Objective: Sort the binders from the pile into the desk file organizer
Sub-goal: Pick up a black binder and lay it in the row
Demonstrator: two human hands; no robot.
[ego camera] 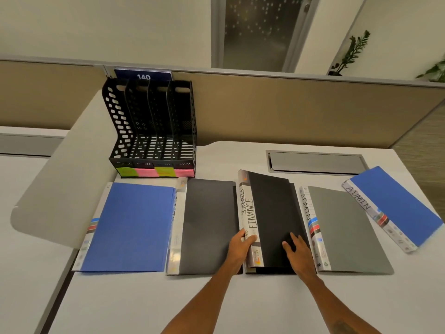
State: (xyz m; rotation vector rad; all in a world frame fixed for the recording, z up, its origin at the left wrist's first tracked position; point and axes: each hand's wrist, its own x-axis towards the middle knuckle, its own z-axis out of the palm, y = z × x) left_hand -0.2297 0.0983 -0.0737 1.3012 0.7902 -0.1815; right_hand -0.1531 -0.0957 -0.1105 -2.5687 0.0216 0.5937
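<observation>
Both hands are on the black FINANCE binder (pixel 272 213) in the middle of the row. The left hand (pixel 240 247) grips its white labelled spine near the bottom end, thumb hooked over the edge, which looks like the hold for lifting it. The right hand (pixel 298 251) lies flat on the dark cover with straight, spread fingers, likely pressing the cover down so it does not flap open as the spine comes up.

That spine is tilted up off a second FINANCE binder (pixel 242 201), whose spine peeks out just to the left underneath. So two of the same category are stacked, and I judge the top one is being picked first.

On the left lies a dark grey binder (pixel 207 225), its edge touching the left hand, and beyond it a blue binder (pixel 130 227). Their labels are too hard to read. To the right lie a grey ADMIN binder (pixel 346 230) and, askew near the corner of the worktop (pixel 144 304), a blue ADMIN binder (pixel 395 206).

Spread flat with spines showing, they can be read at a glance. The black file organizer (pixel 154 131) stands at the back left, every visible slot bare. Green and pink sticky notes (pixel 154 172) run along its front lip, presumably naming the slots, though their writing is illegible.
</observation>
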